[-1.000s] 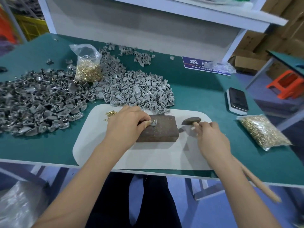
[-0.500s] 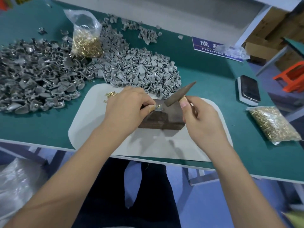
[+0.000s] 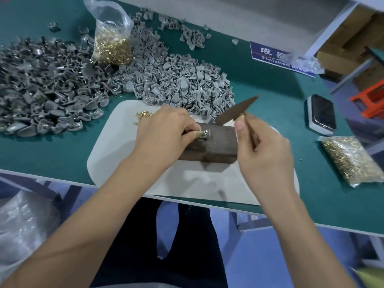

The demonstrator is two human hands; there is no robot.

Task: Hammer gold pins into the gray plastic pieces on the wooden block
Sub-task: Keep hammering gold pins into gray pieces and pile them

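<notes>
My left hand (image 3: 164, 134): fingers pinched on the gray plastic piece (image 3: 205, 134), holding it down on top of the wooden block (image 3: 209, 145), just left of frame centre.
My right hand (image 3: 262, 156): fingers curled round the thin handle of the hammer (image 3: 235, 110), thumb up along it; the dark head is raised and tilted, above the block's far edge.
Gray plastic piece: sits on the block's top face, near its left end, touching my left fingertips; a small round metal spot shows on it.
Wooden block: dark brown, lying on the white mat (image 3: 112, 146) in the middle of the frame.
Loose gold pins (image 3: 143, 116): a small scatter on the mat, just behind my left hand.
Table (image 3: 52, 154): green top, carrying the mat.
Pile of gray pieces (image 3: 176, 84): spread across the upper left and upper centre.
Bag of gold pins (image 3: 113, 41): clear, standing in the pile, upper left.
Second bag of pins (image 3: 353, 161): flat at the right edge.
Phone (image 3: 323, 114): right, above that bag.
</notes>
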